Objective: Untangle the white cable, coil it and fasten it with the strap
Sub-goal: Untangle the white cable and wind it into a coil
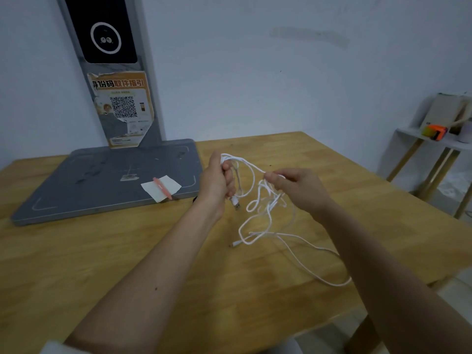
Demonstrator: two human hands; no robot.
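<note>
Hands held the white cable [255, 200] above the table [127, 264]: the left hand [217, 180] clenched round several gathered loops, a USB plug [236, 203] pointing down beneath it; the right hand [298, 185] pinched one strand. Loose tangle hung from both onto the table, trailing toward its near right edge.

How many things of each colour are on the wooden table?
White: 2, the tangled white cable held by the left hand and right hand, and the white paper square.
Grey: 1, the flat grey stand base.
Pink: 1, the thin pink strap on the paper.
Total: 4
</note>
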